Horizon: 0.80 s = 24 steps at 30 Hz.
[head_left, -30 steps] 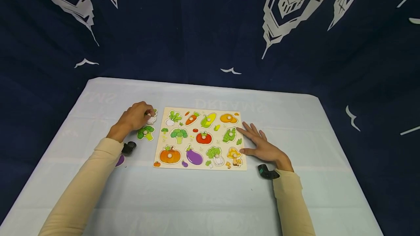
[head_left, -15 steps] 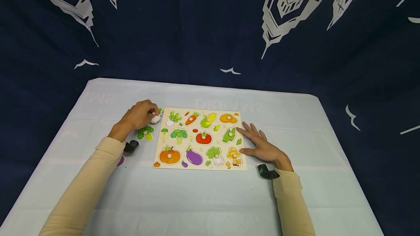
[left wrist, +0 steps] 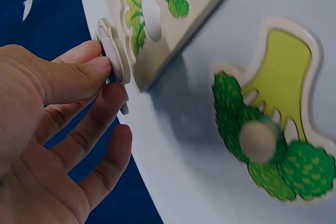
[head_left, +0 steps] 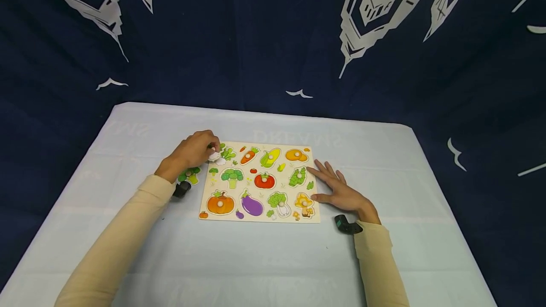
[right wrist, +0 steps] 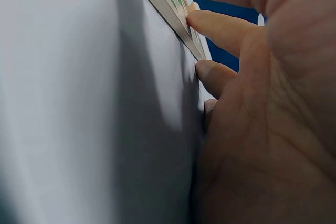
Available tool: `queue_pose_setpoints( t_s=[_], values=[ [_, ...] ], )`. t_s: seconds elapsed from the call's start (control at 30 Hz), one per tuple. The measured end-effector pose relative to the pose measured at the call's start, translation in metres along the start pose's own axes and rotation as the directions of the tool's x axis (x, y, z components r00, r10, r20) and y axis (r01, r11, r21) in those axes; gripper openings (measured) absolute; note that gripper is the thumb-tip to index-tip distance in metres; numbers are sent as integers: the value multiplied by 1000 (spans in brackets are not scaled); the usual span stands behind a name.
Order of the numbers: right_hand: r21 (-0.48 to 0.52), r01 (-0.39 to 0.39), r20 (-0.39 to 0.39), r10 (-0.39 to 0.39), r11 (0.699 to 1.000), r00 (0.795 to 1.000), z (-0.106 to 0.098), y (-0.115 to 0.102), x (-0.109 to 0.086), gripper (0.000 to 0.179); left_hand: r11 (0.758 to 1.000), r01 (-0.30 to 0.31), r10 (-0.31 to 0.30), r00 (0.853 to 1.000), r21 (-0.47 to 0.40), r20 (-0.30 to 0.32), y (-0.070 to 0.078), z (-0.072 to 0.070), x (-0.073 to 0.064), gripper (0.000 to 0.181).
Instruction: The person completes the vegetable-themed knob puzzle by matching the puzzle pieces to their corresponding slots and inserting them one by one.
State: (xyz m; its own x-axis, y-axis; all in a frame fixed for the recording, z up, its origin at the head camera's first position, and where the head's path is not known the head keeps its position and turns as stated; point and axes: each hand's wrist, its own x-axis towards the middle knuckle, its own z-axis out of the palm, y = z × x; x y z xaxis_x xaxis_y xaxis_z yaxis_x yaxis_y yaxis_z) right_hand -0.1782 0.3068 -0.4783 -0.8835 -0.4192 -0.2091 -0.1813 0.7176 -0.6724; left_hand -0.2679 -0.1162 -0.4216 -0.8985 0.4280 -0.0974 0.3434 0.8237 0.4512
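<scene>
My left hand (head_left: pixel 194 149) pinches a turnip puzzle piece (left wrist: pixel 109 51) between thumb and fingers, its other fingers loosely bent. The piece is tilted, close over the top left corner of the wooden puzzle board (head_left: pixel 213 184), beside the turnip recess (left wrist: pixel 139 22). Much of it is hidden by the hand in the head view. My right hand (head_left: pixel 339 191) lies with fingers spread at the board's right edge, fingertips (right wrist: pixel 198 22) on the board. A broccoli puzzle piece (left wrist: pixel 286 66) with a round knob lies on the table left of the board, partly behind the left wrist.
The board bears pictured vegetables, among them a pumpkin (head_left: pixel 220 203), an eggplant (head_left: pixel 252 205) and a tomato (head_left: pixel 264 181). A white cloth (head_left: pixel 264 264) covers the table. A dark blue patterned curtain (head_left: pixel 239 37) hangs behind it.
My left hand has moved right with the turnip piece, from the table to over the board's corner. A purple piece left of the board is now hidden behind the forearm. The right hand stays put.
</scene>
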Motion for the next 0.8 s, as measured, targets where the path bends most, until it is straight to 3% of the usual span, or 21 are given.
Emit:
queue_pose_setpoints(
  t_s=[0.27, 0.5, 0.8],
  values=[
    [2, 3, -3, -3, 1000, 1000, 1, 2, 0, 83, 1000, -23, 24, 999, -11, 23, 11, 10, 7, 13],
    [3, 3, 0, -3, 1000, 1000, 2, 3, 0, 83, 1000, -10, 10, 999, 3, 39, 11, 21, 10, 14],
    [-5, -5, 2, 5, 1000, 1000, 0, 0, -1, 83, 1000, -12, 11, 999, 29, 45, 12, 24, 13, 15]
  ],
)
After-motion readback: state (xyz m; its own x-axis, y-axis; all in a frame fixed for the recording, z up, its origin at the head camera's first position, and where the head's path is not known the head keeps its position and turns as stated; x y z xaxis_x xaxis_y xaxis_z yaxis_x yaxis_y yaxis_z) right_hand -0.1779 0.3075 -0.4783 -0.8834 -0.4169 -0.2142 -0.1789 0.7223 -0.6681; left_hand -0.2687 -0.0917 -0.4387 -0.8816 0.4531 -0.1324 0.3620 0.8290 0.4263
